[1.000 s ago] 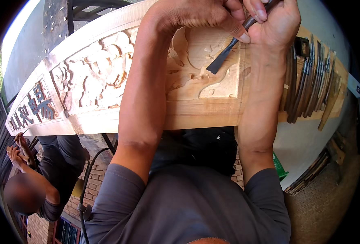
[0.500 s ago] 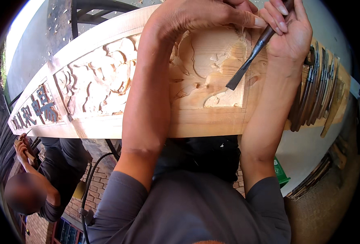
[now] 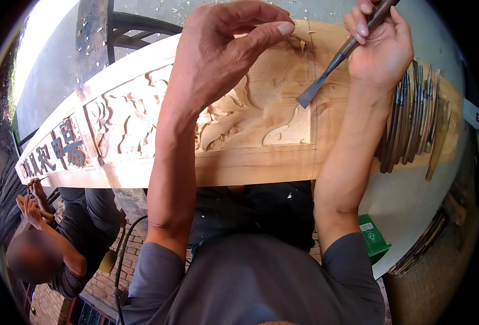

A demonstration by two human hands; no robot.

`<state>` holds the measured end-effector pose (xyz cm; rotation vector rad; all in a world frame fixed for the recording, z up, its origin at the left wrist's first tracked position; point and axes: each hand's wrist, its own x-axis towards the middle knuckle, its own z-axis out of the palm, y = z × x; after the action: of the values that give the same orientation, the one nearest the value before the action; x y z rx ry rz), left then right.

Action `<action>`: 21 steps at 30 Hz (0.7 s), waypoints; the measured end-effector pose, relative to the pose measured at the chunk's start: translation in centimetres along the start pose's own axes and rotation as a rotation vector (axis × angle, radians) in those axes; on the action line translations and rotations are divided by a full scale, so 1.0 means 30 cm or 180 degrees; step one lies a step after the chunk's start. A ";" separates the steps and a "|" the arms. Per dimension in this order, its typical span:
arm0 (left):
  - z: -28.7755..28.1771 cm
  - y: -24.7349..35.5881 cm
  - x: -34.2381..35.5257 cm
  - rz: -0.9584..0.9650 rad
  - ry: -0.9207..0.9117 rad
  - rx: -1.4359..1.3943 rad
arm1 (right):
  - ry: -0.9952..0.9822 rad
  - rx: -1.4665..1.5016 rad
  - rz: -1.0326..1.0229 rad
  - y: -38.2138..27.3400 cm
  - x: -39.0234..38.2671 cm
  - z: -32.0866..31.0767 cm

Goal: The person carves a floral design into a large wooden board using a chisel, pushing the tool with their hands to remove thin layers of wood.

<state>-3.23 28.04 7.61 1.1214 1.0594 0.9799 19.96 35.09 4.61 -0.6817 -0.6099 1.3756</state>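
A long pale wooden board with carved relief scrolls lies across in front of me. Over its carved middle part hangs my left hand, fingers bent, thumb and forefinger a little apart, nothing seen between them. My right hand, above the board's right end, grips a flat chisel by its dark wooden handle. The chisel's broad metal blade slants down toward a smooth recess; whether its edge touches the wood I cannot tell.
Several carving tools lie side by side at the board's right end. Dark raised characters stand on its left part, where another person works with a tool. A green bin stands below right.
My left hand has moved left and down, away from the right hand and chisel. Loose shavings seen in the recess before no longer show there. My right hand keeps hold of the chisel.
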 end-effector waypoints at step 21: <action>-0.106 0.033 -0.974 -0.1314 0.1019 -0.1186 | -0.3479 -0.2701 -0.3078 0.320 -0.801 0.266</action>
<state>-12.77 0.65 12.57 0.4247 1.2391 0.9857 5.20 12.45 2.89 -0.1075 -2.1304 0.3959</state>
